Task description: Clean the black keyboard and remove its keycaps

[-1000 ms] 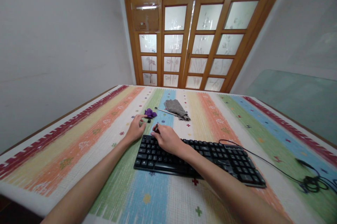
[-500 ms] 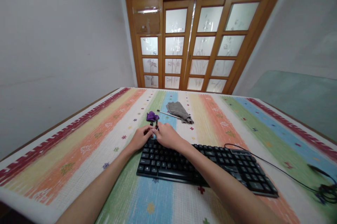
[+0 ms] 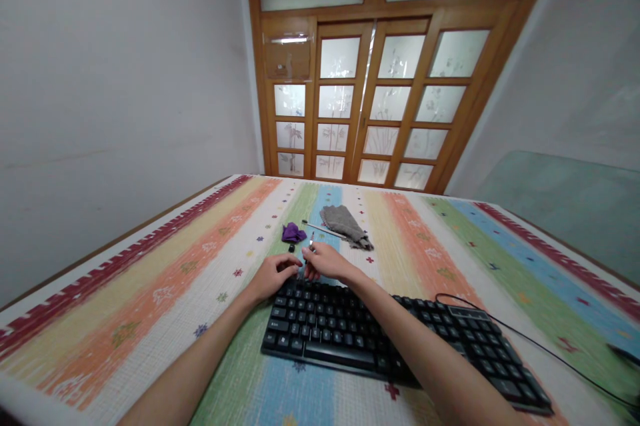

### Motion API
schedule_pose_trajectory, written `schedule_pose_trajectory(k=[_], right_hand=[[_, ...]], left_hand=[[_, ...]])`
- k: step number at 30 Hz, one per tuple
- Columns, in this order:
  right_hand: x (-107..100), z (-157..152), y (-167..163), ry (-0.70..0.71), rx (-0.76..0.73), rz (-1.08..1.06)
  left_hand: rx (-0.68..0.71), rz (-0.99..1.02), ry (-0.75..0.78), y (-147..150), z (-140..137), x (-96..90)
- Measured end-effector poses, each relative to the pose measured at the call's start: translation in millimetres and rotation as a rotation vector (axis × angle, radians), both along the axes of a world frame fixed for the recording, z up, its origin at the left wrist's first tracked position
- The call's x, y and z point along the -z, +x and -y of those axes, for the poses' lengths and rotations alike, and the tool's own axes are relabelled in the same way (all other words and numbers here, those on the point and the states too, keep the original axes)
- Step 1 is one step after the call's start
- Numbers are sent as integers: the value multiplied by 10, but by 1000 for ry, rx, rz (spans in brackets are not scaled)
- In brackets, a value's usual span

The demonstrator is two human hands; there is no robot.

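One slim tool (image 3: 312,240) stays gripped in the right hand (image 3: 324,261); the left hand (image 3: 271,277), whose grasp I cannot tell, has eased back from a small black piece (image 3: 291,249) toward the keyboard (image 3: 330,326) on the bench (image 3: 150,293); work apparently centres there.

Black keyboard (image 3: 345,329), slim tool (image 3: 312,239) seemingly upright

Soft light glows through the door panes (image 3: 340,58).
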State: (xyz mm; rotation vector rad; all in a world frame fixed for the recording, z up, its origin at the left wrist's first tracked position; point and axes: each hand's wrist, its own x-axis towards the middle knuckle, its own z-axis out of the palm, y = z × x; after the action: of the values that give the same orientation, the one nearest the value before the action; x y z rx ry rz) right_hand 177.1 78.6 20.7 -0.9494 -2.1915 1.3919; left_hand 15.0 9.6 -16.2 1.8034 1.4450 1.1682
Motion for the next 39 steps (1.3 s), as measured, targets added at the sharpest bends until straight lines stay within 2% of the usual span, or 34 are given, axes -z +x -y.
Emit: schedule_pose_trajectory(k=[4,9,14,18,24,29,34,39], right_hand=[[-21,-66,30,-62,2,-25],[-97,-68,83,-48,9,-129],[-122,2,150,64,-43,-211],[-127,67,238,184,7,-176],[-163,169,356,244,80,-148],[-221,220,411,296,101,-141],[-256,225,479,336,134,-132],[-213,239,552,311,97,-128]], left_hand=[[41,19,-13,-26,22,-32],[73,16,-8,12,81,-132],[36,-91,-17,117,146,-270],[20,-75,-30,135,134,-285],[19,-75,-34,124,80,-275],[13,-132,29,91,63,-348],[30,-230,179,-50,-7,-430],[-50,-479,290,-174,-250,-372]])
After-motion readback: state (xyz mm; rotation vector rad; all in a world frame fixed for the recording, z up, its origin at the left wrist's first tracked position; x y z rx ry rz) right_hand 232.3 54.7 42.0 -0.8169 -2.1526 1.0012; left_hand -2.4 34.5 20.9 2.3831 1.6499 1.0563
